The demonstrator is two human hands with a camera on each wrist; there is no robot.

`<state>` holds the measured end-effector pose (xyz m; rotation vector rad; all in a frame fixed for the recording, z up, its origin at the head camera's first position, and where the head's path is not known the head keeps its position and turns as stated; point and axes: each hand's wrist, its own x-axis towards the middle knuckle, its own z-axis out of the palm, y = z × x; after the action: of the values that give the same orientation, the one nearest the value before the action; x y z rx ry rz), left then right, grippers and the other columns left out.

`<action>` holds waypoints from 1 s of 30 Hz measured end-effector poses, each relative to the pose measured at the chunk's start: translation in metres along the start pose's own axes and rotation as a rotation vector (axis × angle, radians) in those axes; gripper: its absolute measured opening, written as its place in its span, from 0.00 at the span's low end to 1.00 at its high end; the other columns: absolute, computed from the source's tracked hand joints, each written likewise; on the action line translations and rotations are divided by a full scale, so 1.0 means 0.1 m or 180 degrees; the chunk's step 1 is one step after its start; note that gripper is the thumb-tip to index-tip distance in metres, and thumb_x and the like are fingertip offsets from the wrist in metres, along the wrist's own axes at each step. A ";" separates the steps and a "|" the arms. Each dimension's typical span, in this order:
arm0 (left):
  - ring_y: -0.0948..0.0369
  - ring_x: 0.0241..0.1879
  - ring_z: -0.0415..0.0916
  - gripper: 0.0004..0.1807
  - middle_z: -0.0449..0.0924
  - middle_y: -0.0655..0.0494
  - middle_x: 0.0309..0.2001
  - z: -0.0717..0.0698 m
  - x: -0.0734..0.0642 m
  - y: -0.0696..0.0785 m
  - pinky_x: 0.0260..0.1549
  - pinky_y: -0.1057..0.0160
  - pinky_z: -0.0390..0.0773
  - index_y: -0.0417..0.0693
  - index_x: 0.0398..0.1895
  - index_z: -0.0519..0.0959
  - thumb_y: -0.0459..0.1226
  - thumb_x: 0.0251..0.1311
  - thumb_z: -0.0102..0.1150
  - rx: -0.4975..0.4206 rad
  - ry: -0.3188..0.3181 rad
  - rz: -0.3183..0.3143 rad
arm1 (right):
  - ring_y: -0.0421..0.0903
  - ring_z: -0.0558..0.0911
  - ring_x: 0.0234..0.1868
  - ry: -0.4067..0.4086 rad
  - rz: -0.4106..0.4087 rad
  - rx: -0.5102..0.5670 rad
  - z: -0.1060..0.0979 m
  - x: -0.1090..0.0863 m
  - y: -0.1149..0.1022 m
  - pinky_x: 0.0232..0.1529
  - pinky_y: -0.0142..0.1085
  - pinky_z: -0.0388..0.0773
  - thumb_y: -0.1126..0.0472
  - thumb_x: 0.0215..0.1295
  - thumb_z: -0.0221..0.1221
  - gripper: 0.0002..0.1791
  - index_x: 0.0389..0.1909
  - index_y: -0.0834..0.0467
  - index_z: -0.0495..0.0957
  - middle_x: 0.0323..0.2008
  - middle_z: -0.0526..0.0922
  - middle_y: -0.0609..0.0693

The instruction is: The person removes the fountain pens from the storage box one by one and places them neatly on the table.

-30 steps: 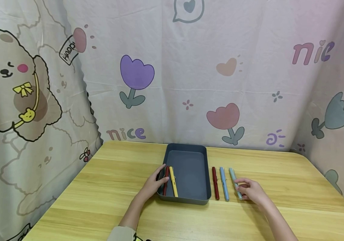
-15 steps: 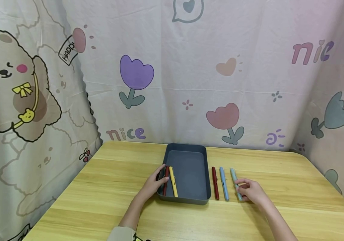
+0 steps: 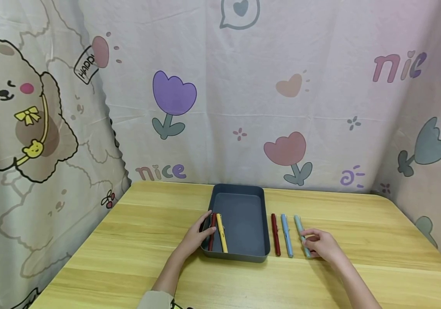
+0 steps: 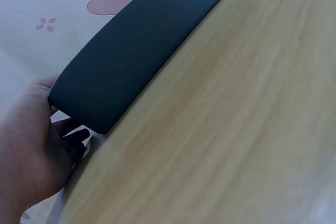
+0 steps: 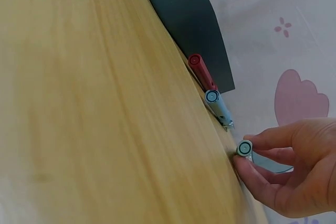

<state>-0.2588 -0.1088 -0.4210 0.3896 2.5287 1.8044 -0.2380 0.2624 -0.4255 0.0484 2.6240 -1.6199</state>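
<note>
A dark grey rectangular tray (image 3: 243, 223) lies on the table, with a dark red pen (image 3: 212, 231) and a yellow pen (image 3: 222, 234) along its left side. My left hand (image 3: 196, 238) grips the tray's left wall, thumb over the rim and other fingers outside. Right of the tray, a second dark red pen (image 3: 276, 235), a light blue pen (image 3: 287, 236) and a pale green pen (image 3: 298, 224) lie side by side. My right hand (image 3: 322, 243) pinches the pale green pen between thumb and fingers near its lower end; the right wrist view shows the pen's round end (image 5: 244, 148) there.
The wood-grain table (image 3: 127, 257) spreads around the tray. Behind it hangs a printed curtain (image 3: 235, 98) with flowers, and another curtain (image 3: 50, 214) with a bear closes off the left side.
The pale green pen's top end has shifted slightly in the right hand's pinch. My left hand and the tray stay in place.
</note>
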 end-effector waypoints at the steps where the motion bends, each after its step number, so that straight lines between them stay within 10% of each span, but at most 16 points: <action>1: 0.38 0.64 0.46 0.31 0.51 0.34 0.66 0.00 -0.01 0.02 0.56 0.37 0.53 0.38 0.68 0.58 0.34 0.63 0.54 0.0006 -0.0001 -0.0011 | 0.47 0.76 0.29 0.0002 -0.0011 -0.0011 0.00 0.00 0.00 0.27 0.39 0.77 0.72 0.61 0.54 0.15 0.49 0.73 0.72 0.32 0.79 0.55; 8: 0.38 0.64 0.45 0.31 0.51 0.34 0.66 0.00 -0.01 0.01 0.56 0.37 0.52 0.38 0.68 0.58 0.34 0.62 0.54 -0.0006 -0.0002 0.0004 | 0.47 0.77 0.28 0.0065 0.0005 -0.0003 0.01 0.01 0.00 0.27 0.39 0.78 0.72 0.60 0.56 0.15 0.48 0.73 0.72 0.32 0.79 0.55; 17: 0.40 0.65 0.46 0.33 0.52 0.39 0.67 0.03 0.17 -0.36 0.56 0.37 0.53 0.47 0.69 0.58 0.40 0.62 0.56 0.0071 0.0048 0.0011 | 0.48 0.78 0.28 0.0090 -0.0022 -0.0043 0.03 0.00 -0.03 0.27 0.39 0.78 0.73 0.59 0.56 0.16 0.48 0.73 0.71 0.31 0.78 0.56; 30: 0.41 0.65 0.47 0.33 0.53 0.40 0.67 0.04 0.17 -0.38 0.56 0.38 0.53 0.48 0.69 0.59 0.42 0.61 0.56 0.0083 0.0069 -0.0009 | 0.46 0.78 0.26 0.0111 -0.0066 -0.0081 0.05 -0.01 -0.02 0.25 0.37 0.78 0.73 0.57 0.56 0.15 0.46 0.72 0.73 0.29 0.79 0.55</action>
<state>-0.2818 -0.1133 -0.4550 0.3691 2.5682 1.7863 -0.2371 0.2567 -0.4257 0.0487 2.6795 -1.6061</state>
